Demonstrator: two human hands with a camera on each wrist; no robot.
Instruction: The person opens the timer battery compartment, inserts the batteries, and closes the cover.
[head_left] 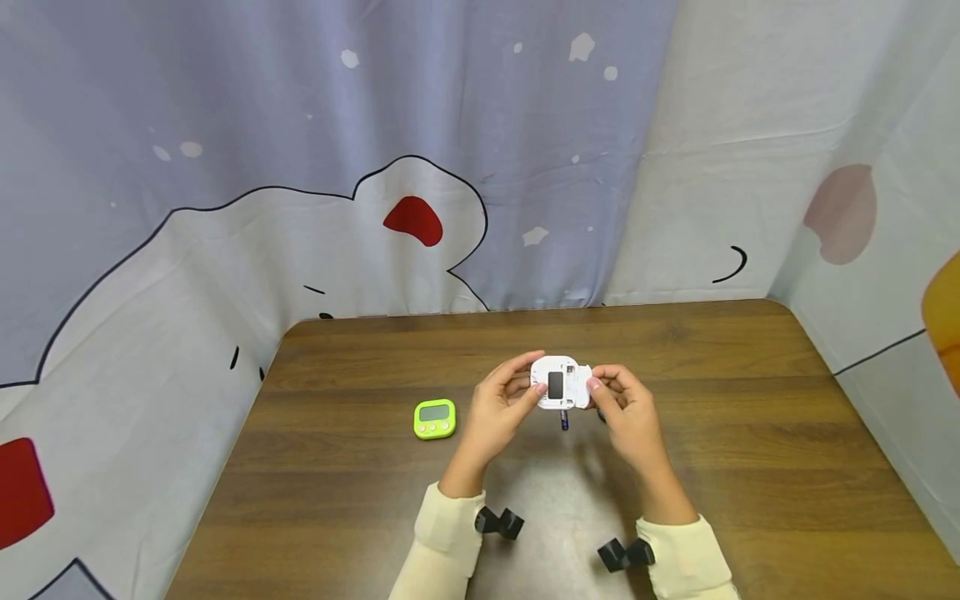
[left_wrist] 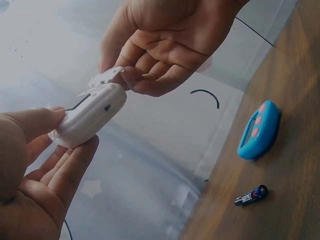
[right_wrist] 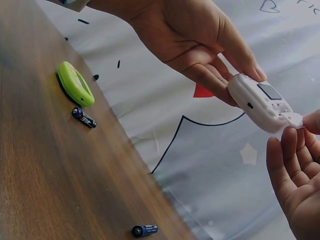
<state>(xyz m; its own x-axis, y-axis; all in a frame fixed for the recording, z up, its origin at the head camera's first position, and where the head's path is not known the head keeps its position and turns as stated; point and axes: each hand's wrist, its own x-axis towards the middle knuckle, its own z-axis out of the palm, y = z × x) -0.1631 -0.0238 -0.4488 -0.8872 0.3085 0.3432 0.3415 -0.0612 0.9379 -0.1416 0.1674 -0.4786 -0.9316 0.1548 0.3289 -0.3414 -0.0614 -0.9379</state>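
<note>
The left hand (head_left: pixel 498 408) pinches the white device (head_left: pixel 556 385), while the right hand (head_left: pixel 628 414) pinches its open flap (head_left: pixel 582 387). Left of the device lies a green timer (head_left: pixel 434 419).

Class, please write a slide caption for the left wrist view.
Left fingers hold a white device, right fingers pinch its flap; blue gadget and battery lie on the table.

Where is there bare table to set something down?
Two patches of the table look bare in the head view: right of the right hand to the table's right edge, and left of the green timer to the left edge. It is crowded around and beneath the held white device, where batteries and the blue timer lie.
</note>
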